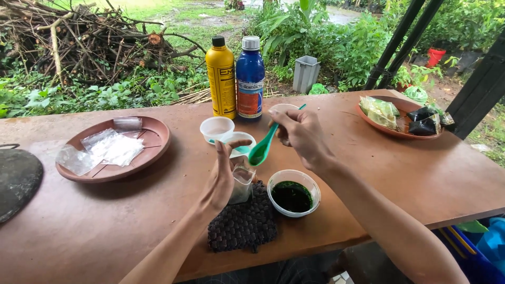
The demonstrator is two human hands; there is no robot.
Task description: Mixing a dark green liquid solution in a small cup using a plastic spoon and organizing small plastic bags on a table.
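The left hand (223,176) has its fingers closed around a small clear bag (242,184), holding it upright over a dark woven mat (244,223) that lies at the near edge of the counter (131,210); the right hand (300,131) pinches the handle of a green spoon (261,150), its bowl tilted down just above the bag's mouth; just right of the mat stands one clear tub of dark green liquid (292,193), also close to the near edge. Behind the hands sit three small white cups (216,128), bunched together; behind those, two bottles, one yellow (221,78) and one blue (250,78), stand upright and touching near the far edge. Two brown dishes flank the work: the left dish (152,152) holds a loose pile of empty clear bags, the right dish (394,131) holds filled packets, green and dark, near the far right corner. A dark round slab (18,179) lies at the left border. Bare counter shows in front of the left dish and to the right of the tub.
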